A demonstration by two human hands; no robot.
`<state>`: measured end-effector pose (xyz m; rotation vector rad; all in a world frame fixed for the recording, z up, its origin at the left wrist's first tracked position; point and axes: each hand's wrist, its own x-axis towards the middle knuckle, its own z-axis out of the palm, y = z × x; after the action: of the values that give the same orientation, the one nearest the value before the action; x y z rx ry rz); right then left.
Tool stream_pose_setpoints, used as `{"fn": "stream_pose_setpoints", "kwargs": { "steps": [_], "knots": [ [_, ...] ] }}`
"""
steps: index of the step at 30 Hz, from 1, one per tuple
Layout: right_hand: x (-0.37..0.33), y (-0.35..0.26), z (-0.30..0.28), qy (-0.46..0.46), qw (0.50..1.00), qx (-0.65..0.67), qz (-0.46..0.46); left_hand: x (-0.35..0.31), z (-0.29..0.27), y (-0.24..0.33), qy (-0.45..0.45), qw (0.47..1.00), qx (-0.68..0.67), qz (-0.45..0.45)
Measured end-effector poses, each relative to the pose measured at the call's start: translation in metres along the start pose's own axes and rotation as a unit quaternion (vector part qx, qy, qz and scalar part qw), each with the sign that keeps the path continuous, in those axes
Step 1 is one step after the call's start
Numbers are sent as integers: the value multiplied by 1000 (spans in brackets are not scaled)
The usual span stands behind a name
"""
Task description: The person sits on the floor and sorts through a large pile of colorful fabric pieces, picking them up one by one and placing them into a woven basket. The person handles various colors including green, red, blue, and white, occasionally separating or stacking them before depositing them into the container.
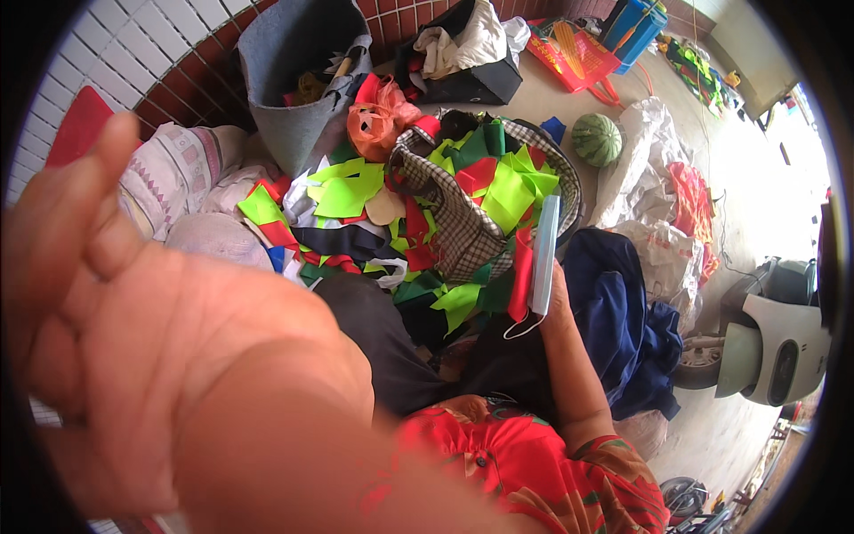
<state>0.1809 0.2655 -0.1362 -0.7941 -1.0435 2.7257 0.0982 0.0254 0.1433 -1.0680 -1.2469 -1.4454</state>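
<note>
Face mask (544, 254) in right hand (556, 298); checked bag (463, 222) w/ fabric scraps (498, 182).

Landmark: checkered bag (463, 233), stuffed with green and red fabric scraps. Grey felt bin (294, 62) behind it to left, against tiled wall. Black box (471, 76) with pale cloth behind it. Watermelon (596, 139) just right of it. Orange plastic bag (381, 120) touching its back-left edge. Scooter (769, 334) well right, nearer viewer. Blue garment (623, 311) near its right-front side.
</note>
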Motion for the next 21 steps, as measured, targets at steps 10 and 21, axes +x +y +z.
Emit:
{"fn": "stream_pose_setpoints", "kwargs": {
  "steps": [10, 21],
  "knots": [
    [39, -22, 46, -62, 993, -52, -89, -140, 40, -84, -172, 786, -122, -581],
    [62, 16, 84, -178, 956, -79, -220, -182, 50, -96, -193, 706, -117, -671]
  ]
}}
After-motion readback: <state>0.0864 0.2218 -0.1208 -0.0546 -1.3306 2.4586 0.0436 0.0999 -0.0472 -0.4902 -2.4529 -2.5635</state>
